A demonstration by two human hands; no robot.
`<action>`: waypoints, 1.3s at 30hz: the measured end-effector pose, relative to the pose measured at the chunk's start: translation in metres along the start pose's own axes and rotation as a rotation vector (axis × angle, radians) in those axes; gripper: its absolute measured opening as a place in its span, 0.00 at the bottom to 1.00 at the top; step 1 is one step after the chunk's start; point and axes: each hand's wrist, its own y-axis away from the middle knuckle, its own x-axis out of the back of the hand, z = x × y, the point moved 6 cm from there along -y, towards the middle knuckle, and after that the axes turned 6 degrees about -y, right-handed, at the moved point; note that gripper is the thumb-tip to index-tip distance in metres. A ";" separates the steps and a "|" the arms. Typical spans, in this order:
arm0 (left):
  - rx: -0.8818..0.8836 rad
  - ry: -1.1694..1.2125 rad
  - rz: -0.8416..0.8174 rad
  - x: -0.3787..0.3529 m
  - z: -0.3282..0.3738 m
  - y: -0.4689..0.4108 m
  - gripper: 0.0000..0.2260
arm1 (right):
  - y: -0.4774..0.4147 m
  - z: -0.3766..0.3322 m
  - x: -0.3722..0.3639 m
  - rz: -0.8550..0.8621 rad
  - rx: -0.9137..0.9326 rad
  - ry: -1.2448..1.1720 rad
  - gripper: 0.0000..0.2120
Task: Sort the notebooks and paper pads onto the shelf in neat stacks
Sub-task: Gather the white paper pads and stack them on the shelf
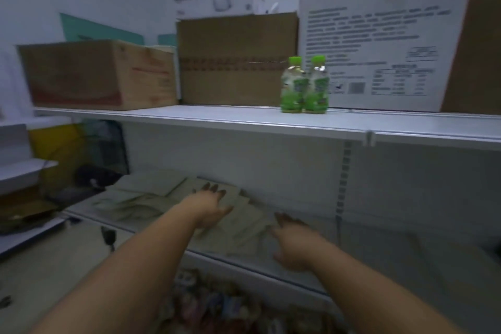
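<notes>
Several tan kraft-cover notebooks [151, 192] lie scattered and overlapping on the dim lower shelf [379, 247]. My left hand [210, 205] reaches in over the pile, fingers spread and straight, palm down on a notebook near the middle. My right hand [294, 238] lies to the right of it, fingers extended forward, touching the right edge of the notebooks [244, 228]. Neither hand grips anything. The view is blurred.
The upper shelf [217, 119] carries cardboard boxes [89, 73], a brown box [235, 59], a white printed box [379, 43] and two green bottles [305, 87]. A slotted upright [343, 179] stands behind. Colourful items [217, 304] sit below. Another shelf unit [24, 171] is left.
</notes>
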 end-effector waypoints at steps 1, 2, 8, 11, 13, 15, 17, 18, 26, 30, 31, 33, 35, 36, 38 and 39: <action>0.020 -0.010 0.014 -0.001 -0.023 0.007 0.28 | -0.015 -0.031 0.001 0.010 0.053 -0.014 0.30; 0.033 -0.023 0.027 -0.002 -0.043 0.014 0.28 | -0.028 -0.056 -0.001 0.009 0.092 -0.026 0.29; 0.148 0.040 -0.040 -0.041 -0.148 0.036 0.28 | -0.091 -0.128 -0.036 -0.086 0.184 0.006 0.26; 0.193 0.123 -0.022 -0.055 -0.179 0.037 0.27 | -0.122 -0.141 -0.044 -0.100 0.192 0.007 0.24; 0.201 0.224 -0.002 -0.062 -0.193 0.036 0.26 | -0.147 -0.147 -0.043 -0.075 0.201 -0.020 0.24; 0.198 0.274 0.021 -0.067 -0.207 0.033 0.25 | -0.179 -0.151 -0.040 -0.038 0.224 -0.057 0.24; 0.200 0.242 0.029 -0.067 -0.226 0.024 0.25 | -0.214 -0.156 -0.034 0.002 0.241 -0.114 0.23; 0.206 0.220 0.024 -0.065 -0.237 0.018 0.25 | -0.230 -0.158 -0.031 0.027 0.244 -0.142 0.23; 0.263 0.160 -0.012 -0.054 -0.302 -0.033 0.20 | -0.337 -0.181 -0.020 0.217 0.258 -0.209 0.22; 0.238 0.155 -0.025 -0.062 -0.320 -0.053 0.18 | -0.360 -0.189 -0.024 0.175 0.226 -0.056 0.22; 0.225 0.160 -0.026 -0.062 -0.325 -0.059 0.18 | -0.363 -0.189 -0.026 0.189 0.227 -0.017 0.21; 0.201 0.213 -0.009 -0.059 -0.336 -0.071 0.16 | -0.365 -0.190 -0.026 0.262 0.246 -0.016 0.17; 0.191 0.304 0.045 -0.054 -0.352 -0.086 0.15 | -0.367 -0.187 -0.022 0.377 0.235 -0.131 0.20; 0.188 0.355 0.080 -0.051 -0.361 -0.094 0.15 | -0.370 -0.183 -0.021 0.430 0.206 -0.225 0.21; 0.178 0.451 0.152 -0.044 -0.375 -0.110 0.15 | -0.374 -0.173 -0.014 0.546 0.115 -0.449 0.19; 0.171 0.480 0.179 -0.041 -0.382 -0.118 0.15 | -0.378 -0.167 -0.012 0.590 0.063 -0.588 0.18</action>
